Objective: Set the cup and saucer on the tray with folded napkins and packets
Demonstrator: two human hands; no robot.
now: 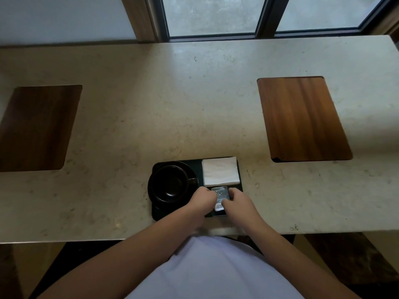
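A black tray (157, 213) lies near the front edge of the stone table. On its left half a black cup (170, 183) stands upright on a black saucer (190, 170), handle pointing right. A folded white napkin (220, 171) lies flat on the tray's far right part. Just in front of the napkin are silvery packets (221, 194). My left hand (201, 199) touches their left side and my right hand (236, 201) their right side, fingers curled onto them. The hands hide the lower part of the packets.
Two wooden inlay boards are set into the beige tabletop (194, 104), one at the left (36, 128) and one at the right (302, 119). A window runs along the far edge. The table's front edge is right below the tray.
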